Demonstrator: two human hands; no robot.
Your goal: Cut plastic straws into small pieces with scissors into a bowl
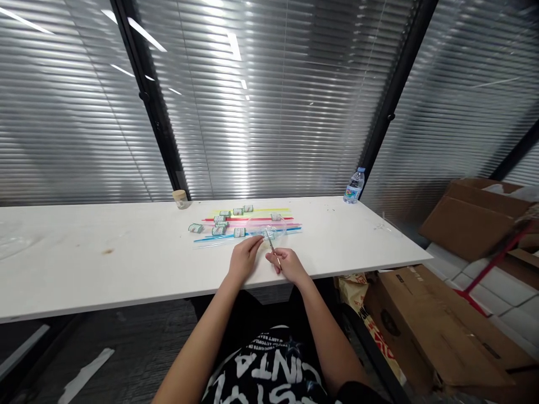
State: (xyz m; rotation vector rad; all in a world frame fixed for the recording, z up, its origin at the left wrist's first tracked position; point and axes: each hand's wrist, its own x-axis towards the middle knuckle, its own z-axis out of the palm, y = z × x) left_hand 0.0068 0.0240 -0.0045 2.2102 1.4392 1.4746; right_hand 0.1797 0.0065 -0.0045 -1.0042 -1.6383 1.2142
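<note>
My right hand [287,264] is closed around a pair of small metal scissors [272,246], its blades pointing away from me. Close beside it, my left hand [245,258] pinches a piece of clear plastic [266,235] at the scissor tips; its exact form is too small to make out. Just beyond both hands lie thin coloured sticks in rows: blue [210,238], pink [252,225], red [288,219] and yellow [282,210]. Several small green-and-white labelled rolls [240,232] rest on and around them.
The white table [126,269] ends near my lap. A water bottle [354,186] stands at its back right, a cork-lidded jar [180,199] at the back left. Clear plastic [17,241] lies far left. Cardboard boxes [446,325] are on the floor at right.
</note>
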